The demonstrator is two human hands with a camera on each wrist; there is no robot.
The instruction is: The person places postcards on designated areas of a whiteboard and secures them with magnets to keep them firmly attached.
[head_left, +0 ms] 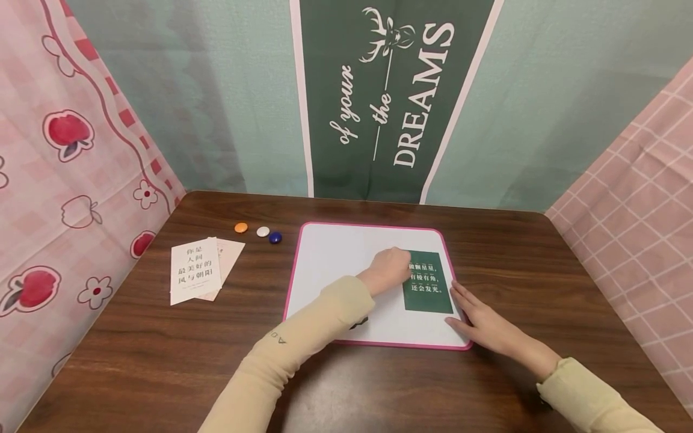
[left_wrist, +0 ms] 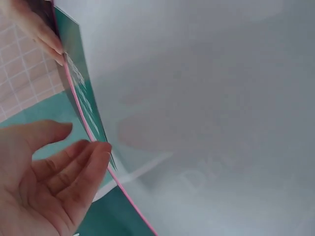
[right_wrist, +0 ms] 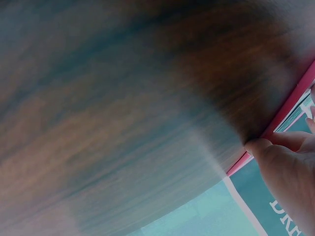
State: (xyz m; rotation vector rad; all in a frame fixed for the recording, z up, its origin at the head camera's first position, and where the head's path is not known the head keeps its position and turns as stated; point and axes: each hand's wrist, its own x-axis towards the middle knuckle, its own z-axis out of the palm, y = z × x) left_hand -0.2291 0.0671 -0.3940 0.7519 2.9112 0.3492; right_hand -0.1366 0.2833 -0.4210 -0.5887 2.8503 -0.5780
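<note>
Green card (head_left: 428,281) flat between left hand (head_left: 385,270) and right hand (head_left: 480,323), its long axis running near to far.
It lies on the right part of the white board (head_left: 335,252). The left hand, nearer, meets the card's left edge with loosely bent fingers, thumb standing apart, seemingly gripping nothing, though the slanting wrist view leaves the contact unclear. The right hand, fingers extended, touches the board's right rim, just beside the card.
</note>
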